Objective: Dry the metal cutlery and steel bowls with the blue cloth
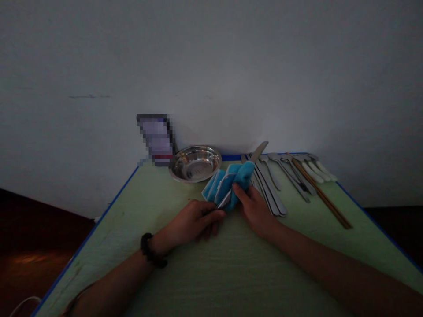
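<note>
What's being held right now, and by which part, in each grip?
A knife: the left grip has its handle end; the right grip holds a blue cloth covering its middle.

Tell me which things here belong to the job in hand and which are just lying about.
In use:
knife, handle in the left hand
blue cloth, around the knife, in the right hand

Apparently just lying about:
metal bowl
chopsticks
other metal cutlery
white-handled cutlery
blurred device
</note>
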Motion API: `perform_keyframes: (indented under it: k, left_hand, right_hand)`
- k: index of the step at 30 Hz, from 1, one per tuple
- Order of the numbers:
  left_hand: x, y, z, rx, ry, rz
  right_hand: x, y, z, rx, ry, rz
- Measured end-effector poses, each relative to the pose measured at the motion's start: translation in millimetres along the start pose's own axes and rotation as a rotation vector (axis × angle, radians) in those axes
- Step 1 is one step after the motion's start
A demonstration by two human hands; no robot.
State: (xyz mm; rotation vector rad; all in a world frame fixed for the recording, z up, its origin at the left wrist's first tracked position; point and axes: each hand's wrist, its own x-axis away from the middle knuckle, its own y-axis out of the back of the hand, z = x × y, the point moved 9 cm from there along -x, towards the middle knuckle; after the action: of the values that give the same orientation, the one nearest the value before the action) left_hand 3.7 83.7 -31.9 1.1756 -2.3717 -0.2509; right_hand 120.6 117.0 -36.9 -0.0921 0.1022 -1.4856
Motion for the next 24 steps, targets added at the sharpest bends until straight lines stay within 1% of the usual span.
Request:
perform_keyframes:
  k: [3,6,9,15,18,20,24]
  left_hand:
    - [-1,1.4,2,0.005,0.003,-0.024]
    - [-1,1.7,3,-0.010,-0.006,-0.030]
    - [0,2.1,2,-0.023,-0.001,-0.033]
    - [1,0.8,-2,0.031,0.012,-0.022]
    - [0,0.6,-1,0.035,0.015,-0.025]
    - [0,0.3,0,0.030,0.013,-0.023]
    - [0,0.1,-1,0.021,0.008,-0.018]
  right_hand:
    - [2,-1,4,0.019,-0.032,0.016]
    - [3,-2,10,0.056,-0.029,0.022]
    - [3,-2,10,0.074,-0.042,0.020]
    - [4,-4,5,-0.042,-0.056,0.026]
    - [4,-3,4,-0.026,-0.066,0.018]
    - [4,-2,7,-0.002,-0.072,0.018]
    - [6,-2,20,0.007,-0.046,0.023]
